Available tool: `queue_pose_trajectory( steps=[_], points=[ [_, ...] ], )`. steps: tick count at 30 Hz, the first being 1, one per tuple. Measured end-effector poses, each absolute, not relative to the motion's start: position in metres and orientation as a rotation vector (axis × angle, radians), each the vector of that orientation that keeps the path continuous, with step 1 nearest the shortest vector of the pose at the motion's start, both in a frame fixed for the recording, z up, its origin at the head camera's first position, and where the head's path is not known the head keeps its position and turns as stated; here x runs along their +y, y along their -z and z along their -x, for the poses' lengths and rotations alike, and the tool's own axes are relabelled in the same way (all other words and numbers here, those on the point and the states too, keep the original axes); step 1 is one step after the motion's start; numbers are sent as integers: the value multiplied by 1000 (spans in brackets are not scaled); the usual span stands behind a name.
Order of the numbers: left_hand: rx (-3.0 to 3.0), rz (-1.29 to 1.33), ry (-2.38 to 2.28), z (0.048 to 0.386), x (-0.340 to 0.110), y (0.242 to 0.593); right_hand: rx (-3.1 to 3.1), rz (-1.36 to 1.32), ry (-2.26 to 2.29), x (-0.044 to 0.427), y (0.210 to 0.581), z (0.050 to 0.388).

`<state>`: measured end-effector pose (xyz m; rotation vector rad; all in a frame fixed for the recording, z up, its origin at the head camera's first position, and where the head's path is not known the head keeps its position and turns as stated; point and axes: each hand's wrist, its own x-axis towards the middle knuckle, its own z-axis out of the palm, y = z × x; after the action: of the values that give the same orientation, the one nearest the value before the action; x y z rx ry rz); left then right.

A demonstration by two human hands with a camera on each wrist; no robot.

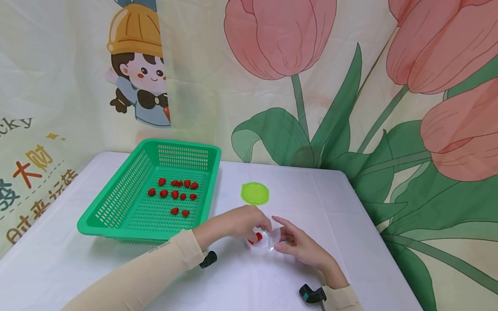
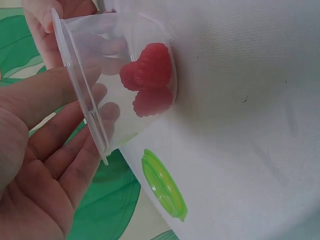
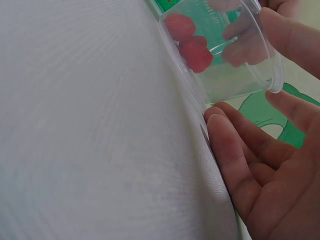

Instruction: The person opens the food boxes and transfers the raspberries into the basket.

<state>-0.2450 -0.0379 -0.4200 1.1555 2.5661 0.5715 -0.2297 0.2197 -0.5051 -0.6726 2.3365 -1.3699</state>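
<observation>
A clear plastic cup stands on the white table, its bottom against the cloth. Three raspberries lie together at the bottom of it. My left hand reaches over the cup from the left with its fingertips inside the mouth. Through the wall these fingers look loosely bent and apart from the raspberries, holding nothing. From the right side, my right hand steadies the cup, fingers spread around it. One fingertip meets the rim, and the thumb lies low near the base.
A green basket with several raspberries stands on the left of the table. Beyond the cup lies a bright green lid. Behind the table hangs a printed cloth with tulips and a cartoon figure.
</observation>
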Motion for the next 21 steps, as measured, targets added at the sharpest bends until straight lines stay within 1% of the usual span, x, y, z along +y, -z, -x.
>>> queue_pose_trajectory(
  steps=[7, 21],
  points=[
    [2576, -1181, -497, 245, -36, 421, 2337, 672, 1366, 220, 506, 230],
    [2616, -1140, -356, 250, -29, 428, 2331, 675, 1376, 221, 505, 230]
  ],
)
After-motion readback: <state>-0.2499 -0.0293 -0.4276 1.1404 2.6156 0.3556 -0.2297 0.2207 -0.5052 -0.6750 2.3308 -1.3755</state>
